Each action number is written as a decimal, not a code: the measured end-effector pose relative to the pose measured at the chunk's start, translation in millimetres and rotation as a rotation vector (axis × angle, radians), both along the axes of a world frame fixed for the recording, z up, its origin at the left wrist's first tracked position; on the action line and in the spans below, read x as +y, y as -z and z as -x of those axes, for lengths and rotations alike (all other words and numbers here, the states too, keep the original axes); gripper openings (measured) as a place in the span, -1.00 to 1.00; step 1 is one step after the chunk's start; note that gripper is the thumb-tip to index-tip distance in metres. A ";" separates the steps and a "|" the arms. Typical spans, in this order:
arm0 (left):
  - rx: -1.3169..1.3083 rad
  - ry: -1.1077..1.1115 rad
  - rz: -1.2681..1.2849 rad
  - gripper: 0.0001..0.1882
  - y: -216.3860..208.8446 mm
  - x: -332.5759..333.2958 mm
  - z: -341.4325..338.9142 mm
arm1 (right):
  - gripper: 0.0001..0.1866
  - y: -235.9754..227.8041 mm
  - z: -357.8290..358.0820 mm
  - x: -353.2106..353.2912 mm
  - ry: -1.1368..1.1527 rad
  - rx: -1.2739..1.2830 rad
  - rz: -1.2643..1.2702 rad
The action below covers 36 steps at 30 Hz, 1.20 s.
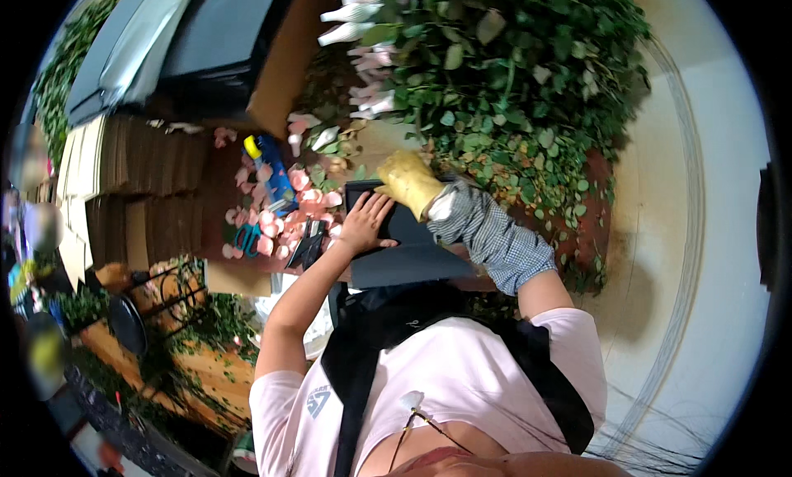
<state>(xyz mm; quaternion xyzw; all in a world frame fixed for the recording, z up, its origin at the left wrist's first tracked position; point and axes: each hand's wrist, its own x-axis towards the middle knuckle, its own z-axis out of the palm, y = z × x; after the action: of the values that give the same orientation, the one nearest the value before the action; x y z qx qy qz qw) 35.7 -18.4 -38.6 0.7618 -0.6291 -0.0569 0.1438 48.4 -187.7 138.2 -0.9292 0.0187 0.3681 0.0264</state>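
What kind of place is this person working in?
Probably a flower shop's workroom or a flower-processing bench. A big heap of leafy rose stems covers the table, pink petals lie strewn beside teal scissors, and the right hand wears a thick yellow glove while the bare left hand rests on a dark board.

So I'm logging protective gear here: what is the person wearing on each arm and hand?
The left hand is bare, with a short pale pink T-shirt sleeve at the shoulder. The right hand wears a thick yellow glove, and a grey-and-white checked sleeve cover wraps the forearm.
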 end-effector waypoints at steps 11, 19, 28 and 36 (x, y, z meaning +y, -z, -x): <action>0.010 0.034 -0.026 0.17 -18.9 -5.5 2.3 | -0.45 41.9 183.3 19.4 0.014 -0.217 -0.371; 0.149 0.052 0.057 -0.08 -15.2 6.5 -10.1 | -0.09 40.5 108.3 -31.4 0.116 -0.192 -0.973; 0.018 -0.892 0.480 -0.79 -212.9 201.3 -89.8 | 0.23 91.1 121.7 -6.7 -0.226 -0.157 0.039; 0.024 -1.580 -0.115 -0.26 -210.8 363.0 -199.0 | 0.24 89.6 117.6 -4.9 -0.278 -0.219 0.071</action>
<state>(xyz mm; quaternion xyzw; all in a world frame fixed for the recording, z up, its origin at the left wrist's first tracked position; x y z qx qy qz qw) 234.7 344.6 172.2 0.9884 0.1037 0.0214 0.1089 -69.3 -192.6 48.6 -0.9577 -0.1001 0.2640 -0.0556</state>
